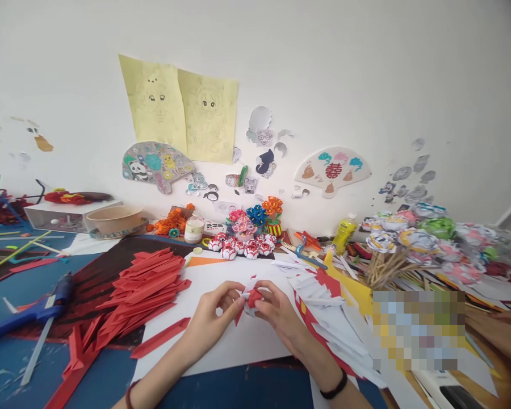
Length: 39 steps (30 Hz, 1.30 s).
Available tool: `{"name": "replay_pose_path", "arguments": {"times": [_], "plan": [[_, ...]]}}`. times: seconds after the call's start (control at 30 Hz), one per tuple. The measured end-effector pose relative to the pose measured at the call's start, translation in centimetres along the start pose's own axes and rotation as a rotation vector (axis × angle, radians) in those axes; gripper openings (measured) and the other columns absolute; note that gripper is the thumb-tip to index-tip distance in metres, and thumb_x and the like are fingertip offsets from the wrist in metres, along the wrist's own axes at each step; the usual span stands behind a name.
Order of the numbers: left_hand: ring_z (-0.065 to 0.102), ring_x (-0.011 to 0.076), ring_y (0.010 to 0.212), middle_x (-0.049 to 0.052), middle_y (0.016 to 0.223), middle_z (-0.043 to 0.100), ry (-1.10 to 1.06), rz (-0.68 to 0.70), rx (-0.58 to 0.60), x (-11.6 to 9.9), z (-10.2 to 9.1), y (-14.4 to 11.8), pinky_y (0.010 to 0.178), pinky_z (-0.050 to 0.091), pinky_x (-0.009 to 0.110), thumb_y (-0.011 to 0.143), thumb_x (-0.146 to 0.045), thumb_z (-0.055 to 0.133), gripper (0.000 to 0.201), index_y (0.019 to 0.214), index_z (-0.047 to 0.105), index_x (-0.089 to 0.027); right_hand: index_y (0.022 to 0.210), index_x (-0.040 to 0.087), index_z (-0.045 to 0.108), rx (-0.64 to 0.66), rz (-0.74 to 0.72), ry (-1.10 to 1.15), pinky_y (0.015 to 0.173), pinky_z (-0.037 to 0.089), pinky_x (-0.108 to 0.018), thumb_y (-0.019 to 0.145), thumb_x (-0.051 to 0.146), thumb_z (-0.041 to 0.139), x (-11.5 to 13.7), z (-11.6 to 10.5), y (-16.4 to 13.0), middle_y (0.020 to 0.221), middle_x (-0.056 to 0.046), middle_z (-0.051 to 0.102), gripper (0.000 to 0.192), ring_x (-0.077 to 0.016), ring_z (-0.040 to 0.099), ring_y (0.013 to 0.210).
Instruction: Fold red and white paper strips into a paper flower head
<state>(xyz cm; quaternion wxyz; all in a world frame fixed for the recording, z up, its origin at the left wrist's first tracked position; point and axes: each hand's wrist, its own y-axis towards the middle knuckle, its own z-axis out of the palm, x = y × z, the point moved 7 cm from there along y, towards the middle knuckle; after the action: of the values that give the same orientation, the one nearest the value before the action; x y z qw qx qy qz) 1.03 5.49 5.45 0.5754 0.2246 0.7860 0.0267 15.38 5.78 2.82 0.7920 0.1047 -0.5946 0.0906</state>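
Note:
Above a white paper sheet (pixel 187 358), a small red and white folded paper piece (pixel 252 297) is held between my hands. My left hand (pixel 217 309) pinches its left side between thumb and fingers. On the other side, my right hand (pixel 279 312) has its fingers curled round it. Fingers cover part of the piece. A pile of folded red paper strips (pixel 140 289) lies to the left, with one loose red strip (pixel 162 336) nearest my left hand. Folded white strips (pixel 323 307) spread to the right. Behind stand several finished red and white paper flowers (pixel 242 247).
A blue hot glue gun (pixel 46 304) lies at left. Paper flowers on sticks (pixel 383 244) and a yellow bottle (pixel 344 234) stand at right. At the far right, another person's arm (pixel 500 335) rests on the table. A tan bowl (pixel 114 220) sits back left.

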Motion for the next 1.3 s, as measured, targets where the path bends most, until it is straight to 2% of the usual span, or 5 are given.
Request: {"name": "replay_pose_path", "arguments": {"times": [0.57, 0.8, 0.9, 1.03, 1.3], "plan": [[0.051, 0.0088, 0.053, -0.003, 0.069, 0.054, -0.326, -0.202, 0.079, 2.1, 1.2, 0.2, 0.050, 0.038, 0.020, 0.072, -0.047, 0.075, 0.045, 0.101, 0.055, -0.017, 0.094, 0.022, 0.050, -0.012, -0.005, -0.142, 0.071, 0.050, -0.031, 0.070, 0.053, 0.076, -0.7, 0.0, 0.1, 0.084, -0.001, 0.066, 0.047, -0.0162, 0.063, 0.075], [0.054, 0.0107, 0.059, -0.003, 0.072, 0.056, -0.395, -0.192, 0.082, 2.2, 1.4, 0.2, 0.054, 0.039, 0.021, 0.075, -0.047, 0.072, 0.045, 0.104, 0.052, -0.019, 0.115, 0.024, 0.053, 0.066, -0.126, -0.188, 0.083, 0.049, -0.034, 0.063, 0.041, 0.085, -0.7, 0.1, 0.6, 0.103, -0.005, 0.065, 0.064, -0.0209, 0.062, 0.094], [0.053, 0.0109, 0.064, 0.001, 0.081, 0.060, -0.292, -0.112, 0.128, 1.4, 0.9, 0.3, 0.055, 0.038, 0.021, 0.080, -0.044, 0.068, 0.040, 0.106, 0.053, -0.019, 0.110, 0.021, 0.059, 0.058, -0.134, -0.221, 0.091, 0.046, -0.034, 0.065, 0.039, 0.085, -0.1, -0.1, 0.5, 0.104, -0.005, 0.065, 0.055, -0.0217, 0.059, 0.100], [0.048, 0.0111, 0.063, -0.001, 0.075, 0.057, 0.020, 0.003, -0.045, -0.3, -1.5, 0.0, 0.058, 0.037, 0.023, 0.086, -0.041, 0.062, 0.025, 0.097, 0.059, -0.019, 0.107, 0.020, 0.064, 0.138, -0.093, -0.251, 0.082, 0.048, -0.032, 0.068, 0.041, 0.083, 0.6, 0.3, 0.2, 0.098, -0.004, 0.064, 0.048, -0.0202, 0.059, 0.091], [0.050, 0.0157, 0.071, 0.002, 0.074, 0.058, 0.344, 0.252, 0.003, -2.5, -0.6, -0.7, 0.065, 0.037, 0.027, 0.091, -0.036, 0.057, 0.020, 0.086, 0.067, -0.020, 0.100, 0.018, 0.067, 0.297, -0.040, -0.262, 0.063, 0.045, -0.026, 0.070, 0.053, 0.077, 0.7, 1.3, -0.3, 0.086, -0.004, 0.062, 0.048, -0.0154, 0.054, 0.073]]}}
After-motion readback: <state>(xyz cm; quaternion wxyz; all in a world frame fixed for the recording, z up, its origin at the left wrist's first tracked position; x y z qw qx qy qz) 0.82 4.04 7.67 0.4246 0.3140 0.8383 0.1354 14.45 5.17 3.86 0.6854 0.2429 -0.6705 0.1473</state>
